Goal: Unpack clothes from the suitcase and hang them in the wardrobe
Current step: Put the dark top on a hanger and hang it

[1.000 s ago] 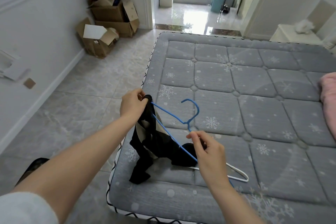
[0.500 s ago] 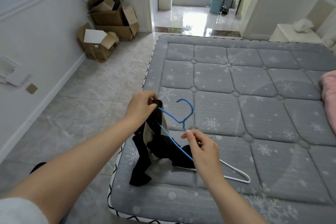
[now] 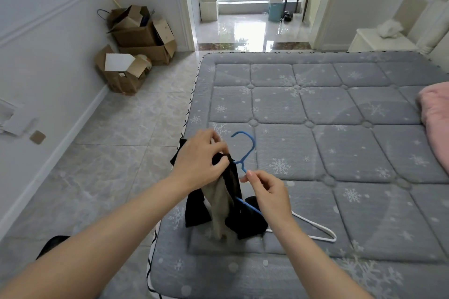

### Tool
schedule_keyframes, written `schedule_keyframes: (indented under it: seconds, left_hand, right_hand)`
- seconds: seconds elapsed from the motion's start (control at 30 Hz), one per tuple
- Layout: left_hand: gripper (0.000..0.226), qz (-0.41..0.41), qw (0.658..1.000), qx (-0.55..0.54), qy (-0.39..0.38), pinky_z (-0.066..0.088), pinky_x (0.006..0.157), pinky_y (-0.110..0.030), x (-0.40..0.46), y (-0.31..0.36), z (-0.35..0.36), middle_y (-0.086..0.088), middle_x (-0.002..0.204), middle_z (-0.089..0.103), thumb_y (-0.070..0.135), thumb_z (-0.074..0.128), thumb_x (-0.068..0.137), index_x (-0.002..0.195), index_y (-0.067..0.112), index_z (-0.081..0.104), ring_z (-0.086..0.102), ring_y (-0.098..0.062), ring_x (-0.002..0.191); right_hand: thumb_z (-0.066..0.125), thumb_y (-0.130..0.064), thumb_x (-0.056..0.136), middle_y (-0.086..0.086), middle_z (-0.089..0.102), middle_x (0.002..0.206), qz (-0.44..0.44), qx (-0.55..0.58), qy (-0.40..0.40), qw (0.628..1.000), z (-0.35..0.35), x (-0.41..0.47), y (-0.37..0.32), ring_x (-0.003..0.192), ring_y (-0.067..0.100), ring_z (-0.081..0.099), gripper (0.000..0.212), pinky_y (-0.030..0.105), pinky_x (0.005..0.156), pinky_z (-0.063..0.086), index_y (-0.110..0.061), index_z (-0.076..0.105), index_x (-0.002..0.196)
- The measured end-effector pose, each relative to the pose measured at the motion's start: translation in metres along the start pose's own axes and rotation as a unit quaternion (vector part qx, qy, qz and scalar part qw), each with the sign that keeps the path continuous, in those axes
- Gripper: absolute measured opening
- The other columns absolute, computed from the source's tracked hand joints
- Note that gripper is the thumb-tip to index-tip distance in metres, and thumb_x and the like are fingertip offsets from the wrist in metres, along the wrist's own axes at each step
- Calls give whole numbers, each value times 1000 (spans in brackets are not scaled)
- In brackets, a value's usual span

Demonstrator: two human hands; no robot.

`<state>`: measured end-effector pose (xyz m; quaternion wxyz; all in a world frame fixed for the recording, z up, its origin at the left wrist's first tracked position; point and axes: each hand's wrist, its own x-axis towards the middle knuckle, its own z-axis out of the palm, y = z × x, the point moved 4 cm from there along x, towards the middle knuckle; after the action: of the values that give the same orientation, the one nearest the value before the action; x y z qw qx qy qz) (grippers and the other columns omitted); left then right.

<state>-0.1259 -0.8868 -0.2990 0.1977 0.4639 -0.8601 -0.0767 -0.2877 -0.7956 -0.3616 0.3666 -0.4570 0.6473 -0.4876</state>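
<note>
A black and beige garment [image 3: 222,204] hangs from a blue wire hanger [image 3: 245,150] over the near left corner of the grey snowflake mattress [image 3: 340,153]. My left hand [image 3: 199,158] grips the garment's top at the hanger's left shoulder. My right hand [image 3: 267,192] pinches the hanger's neck just below its hook. A white hanger [image 3: 315,230] lies flat on the mattress, partly under my right wrist. Neither suitcase nor wardrobe is in view.
Open cardboard boxes [image 3: 136,48] are piled in the far left corner on the tiled floor. A pink blanket [image 3: 437,116] lies at the mattress's right edge. A doorway [image 3: 250,19] opens beyond the bed. A white nightstand [image 3: 381,41] stands at the far right.
My left hand slid the garment inward along the hanger toward its neck. The hanger and both hands rose slightly and came closer together.
</note>
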Motion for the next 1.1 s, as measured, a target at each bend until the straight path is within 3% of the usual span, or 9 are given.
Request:
schedule_keyframes:
  seconds: [0.1,0.2,0.3,0.4,0.47,0.53,0.63,0.83,1.1]
  left_hand:
    - [21,115,990,13,-86,40,84,-32,1,-1,6,10,100,55,38,44,93,102,28,60,53,-15,94]
    - [15,127,979,-23,-156,47,73,-37,1,1,9,9,96,54,39,42,99,104,27,50,57,-17,87]
    - [14,104,987,-10,-119,45,66,-36,0,9,7,10,95,57,42,41,101,100,29,45,58,-17,87]
    - [18,57,996,1,-62,35,59,-34,3,10,3,5,86,62,45,43,100,97,27,45,61,-23,82]
    - [22,32,999,-11,-39,35,56,-34,6,11,-1,3,78,62,48,42,99,94,27,43,61,-26,78]
    - [25,19,999,-26,-15,35,56,-34,8,15,-7,2,76,63,51,42,98,95,26,45,61,-25,76]
    - [29,21,999,-46,18,39,56,-34,9,27,-17,3,76,65,54,40,96,97,27,49,60,-20,73]
    - [23,29,994,-105,21,49,61,-39,10,49,-32,7,74,61,50,45,98,94,28,49,57,-15,68]
    - [32,50,985,-161,28,49,65,-44,4,70,-50,4,75,62,53,43,95,96,23,53,58,-17,70]
  right_hand:
    - [54,-63,78,19,61,70,9,19,-3,1000,-10,2,3,58,30,45,36,43,61,43,-32,74,76]
    - [56,-64,78,16,65,74,10,0,-7,1000,-21,3,3,66,36,55,37,49,69,49,-33,75,79]
    - [63,-45,87,-6,68,78,-30,-28,23,999,-35,3,-5,75,12,64,15,46,77,53,-37,75,89]
    - [67,-24,87,-10,61,102,-180,-122,135,967,-53,-4,-17,100,13,59,17,37,91,46,-26,70,104]
    - [68,-17,82,-5,57,93,-257,-166,195,932,-59,-18,-19,90,19,57,10,36,83,42,-15,64,91]
    - [67,-14,81,-5,55,80,-279,-154,172,932,-55,-28,-9,75,19,54,9,35,72,43,-15,58,80]
    - [66,-20,85,-9,56,73,-183,-132,84,971,-38,-28,21,70,13,55,10,36,64,47,-22,58,79]
    - [61,-28,95,-6,58,109,-1,-81,58,995,-27,-14,51,98,6,59,19,35,91,51,-25,59,113]
    - [60,-20,90,0,63,105,15,-177,69,982,-29,8,53,97,21,60,20,39,84,51,-24,62,109]
